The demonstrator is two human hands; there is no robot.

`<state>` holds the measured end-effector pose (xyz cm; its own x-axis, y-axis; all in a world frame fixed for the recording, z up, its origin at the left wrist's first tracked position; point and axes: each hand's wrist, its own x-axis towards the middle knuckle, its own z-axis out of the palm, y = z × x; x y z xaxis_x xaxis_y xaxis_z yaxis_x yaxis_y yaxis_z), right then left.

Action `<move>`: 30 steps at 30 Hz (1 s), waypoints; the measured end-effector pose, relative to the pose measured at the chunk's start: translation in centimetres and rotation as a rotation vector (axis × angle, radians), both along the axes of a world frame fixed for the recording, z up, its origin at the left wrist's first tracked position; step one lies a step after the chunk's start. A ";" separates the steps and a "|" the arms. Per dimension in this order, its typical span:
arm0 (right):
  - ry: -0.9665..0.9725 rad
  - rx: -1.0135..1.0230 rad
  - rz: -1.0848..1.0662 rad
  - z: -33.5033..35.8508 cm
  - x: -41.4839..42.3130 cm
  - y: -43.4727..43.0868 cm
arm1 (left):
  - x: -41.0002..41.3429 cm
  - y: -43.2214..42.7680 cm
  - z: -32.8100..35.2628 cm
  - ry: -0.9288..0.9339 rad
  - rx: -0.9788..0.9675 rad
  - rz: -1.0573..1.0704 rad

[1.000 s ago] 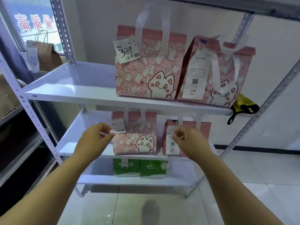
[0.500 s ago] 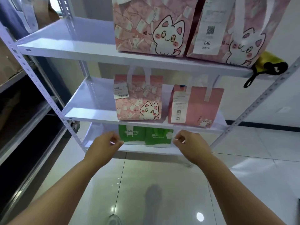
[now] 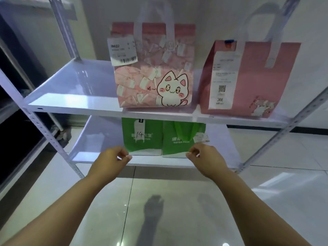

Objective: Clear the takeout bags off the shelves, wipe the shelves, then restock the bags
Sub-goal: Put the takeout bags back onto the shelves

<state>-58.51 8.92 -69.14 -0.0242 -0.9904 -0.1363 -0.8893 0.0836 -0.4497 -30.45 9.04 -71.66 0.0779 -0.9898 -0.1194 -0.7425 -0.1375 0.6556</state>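
Observation:
Two green takeout bags stand side by side on the bottom shelf [image 3: 92, 157]: the left green bag [image 3: 142, 139] has a slip marked 14, the right green bag [image 3: 181, 141] has a folded handle. My left hand [image 3: 113, 161] hovers just in front of the left bag's lower corner, fingers loosely curled, holding nothing. My right hand [image 3: 205, 157] is level with it at the right bag's lower corner, also empty. On the middle shelf [image 3: 71, 96] stand a pink cat bag [image 3: 154, 80] and a plain pink bag [image 3: 248, 82] with a receipt.
White slotted uprights frame the rack at left [image 3: 44, 132] and right [image 3: 287, 126]. A second, darker rack [image 3: 10, 107] stands at far left. Glossy tiled floor [image 3: 159, 201] lies below my arms.
The view has dropped from the upper shelves to the bottom one. Both hands have come down from the middle shelf's pink bags to the green bags, still empty.

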 end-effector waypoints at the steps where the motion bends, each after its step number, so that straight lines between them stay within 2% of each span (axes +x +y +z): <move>1: -0.003 -0.008 -0.004 -1.8 0.2 -0.5 | 0.2 -0.6 -1.9 0.000 -0.002 0.003; 8: 0.014 -0.049 0.012 -12.5 1.9 -2.8 | 0.9 -3.4 -12.8 0.031 -0.072 -0.010; 13: 0.032 -0.061 0.031 -16.5 3.4 -4.2 | 1.7 -5.1 -17.2 0.042 -0.071 -0.019; 22: 0.074 -0.122 0.032 -18.2 6.2 -8.0 | 3.4 -10.8 -19.5 0.039 -0.123 -0.003; 26: 0.104 -0.147 0.026 -19.1 7.5 -9.8 | 3.8 -14.3 -20.0 0.115 -0.148 0.094; 30: 0.092 -0.131 0.040 -20.1 8.4 -10.8 | 4.0 -16.6 -20.8 0.228 -0.058 0.113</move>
